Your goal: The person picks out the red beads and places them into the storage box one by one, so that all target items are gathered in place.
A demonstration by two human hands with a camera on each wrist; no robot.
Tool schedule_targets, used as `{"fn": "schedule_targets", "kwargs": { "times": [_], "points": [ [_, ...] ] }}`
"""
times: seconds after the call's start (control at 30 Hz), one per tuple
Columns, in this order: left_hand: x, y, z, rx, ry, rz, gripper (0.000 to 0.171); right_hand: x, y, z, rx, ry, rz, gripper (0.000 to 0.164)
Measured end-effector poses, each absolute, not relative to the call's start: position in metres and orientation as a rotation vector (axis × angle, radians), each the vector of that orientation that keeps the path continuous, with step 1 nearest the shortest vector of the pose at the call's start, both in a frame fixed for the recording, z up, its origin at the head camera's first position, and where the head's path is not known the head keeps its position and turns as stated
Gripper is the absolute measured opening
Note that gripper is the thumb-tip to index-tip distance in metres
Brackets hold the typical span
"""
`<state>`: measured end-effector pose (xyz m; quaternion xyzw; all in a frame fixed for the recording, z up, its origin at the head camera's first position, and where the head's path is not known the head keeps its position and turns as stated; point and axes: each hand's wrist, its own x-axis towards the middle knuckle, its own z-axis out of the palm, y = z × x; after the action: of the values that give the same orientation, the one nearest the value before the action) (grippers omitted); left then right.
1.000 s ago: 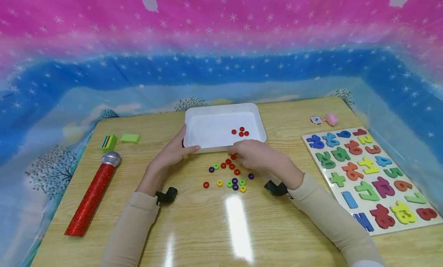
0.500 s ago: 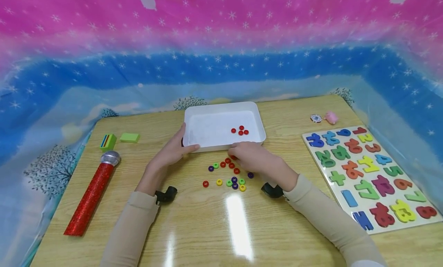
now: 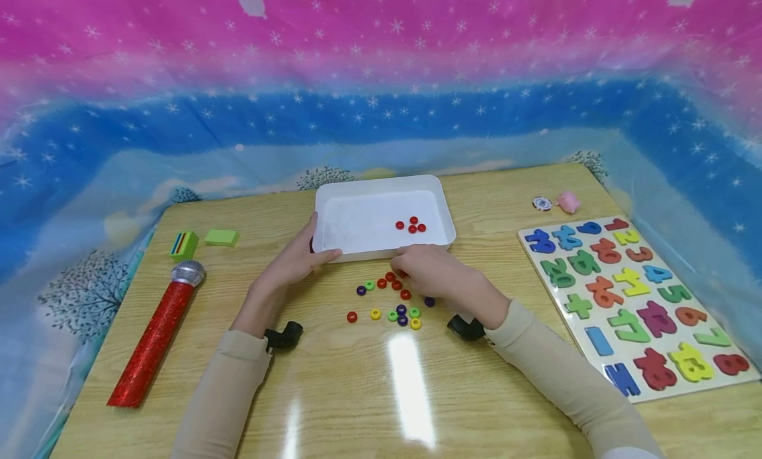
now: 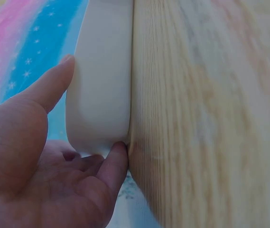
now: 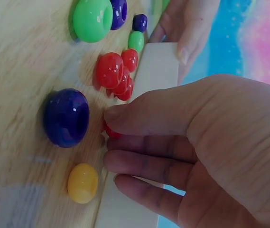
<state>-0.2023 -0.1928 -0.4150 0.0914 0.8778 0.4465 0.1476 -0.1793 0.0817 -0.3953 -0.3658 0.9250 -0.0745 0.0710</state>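
A white tray (image 3: 357,222) stands at the table's back middle with several red beads (image 3: 413,229) in its right part. My left hand (image 3: 290,258) grips its near left corner; in the left wrist view the thumb lies at the rim and the curled fingers are low at the corner. Just in front of the tray, my right hand (image 3: 433,268) pinches a red bead (image 5: 112,132) between thumb and forefinger, most of it hidden. Beside that hand lie loose red beads (image 3: 396,285), with purple (image 3: 361,290), green (image 3: 392,316) and yellow beads (image 3: 375,314) scattered nearer.
Left of the arms lies a red toy microphone (image 3: 156,336), with a striped green block (image 3: 184,245) and a flat green block (image 3: 221,237) beyond. A number puzzle board (image 3: 639,307) lies right. A poker chip (image 3: 542,204) and pink pig figure (image 3: 568,202) sit behind it.
My right hand has shifted slightly left, and its fingers have come over the red bead nearest the tray. The left hand keeps its place at the tray.
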Motion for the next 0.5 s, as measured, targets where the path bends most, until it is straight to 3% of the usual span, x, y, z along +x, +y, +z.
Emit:
{"fn": "schedule_targets", "kwargs": {
  "times": [0.5],
  "points": [
    [-0.203, -0.193, -0.416, 0.270, 2.538, 1.273, 0.107, -0.188, 0.095, -0.367, -1.081, 2.819, -0.432, 0.014]
  ]
}}
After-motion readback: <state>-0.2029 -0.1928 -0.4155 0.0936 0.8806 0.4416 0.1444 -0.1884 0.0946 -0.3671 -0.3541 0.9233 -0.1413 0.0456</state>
